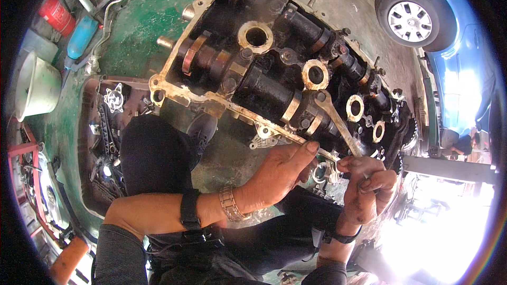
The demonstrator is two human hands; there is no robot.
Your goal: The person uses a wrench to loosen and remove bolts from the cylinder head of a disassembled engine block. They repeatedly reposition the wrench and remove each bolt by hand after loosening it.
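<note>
In front of me is a cylinder head [266, 92], dark with oil, its camshafts [266, 87] and pale spark plug tubes [255, 37] exposed. My right hand [369, 184] is closed round one end of a wrench [342, 126]. The wrench slants up and left, and its far end meets a bolt beside the near camshaft. My left hand [274, 174], with a metal watch band at the wrist, lies against the near rim of the head. Its thumb rests on that edge while the other fingers curl underneath, mostly hidden.
At left a brown tray [90, 179] holds loose engine parts. Beyond it stand a white bucket [39, 85], a blue bottle-shaped object [82, 37] and a red canister [56, 15]. A blue car [459, 47] is at the far right. My shoe [200, 132] shows below the head.
</note>
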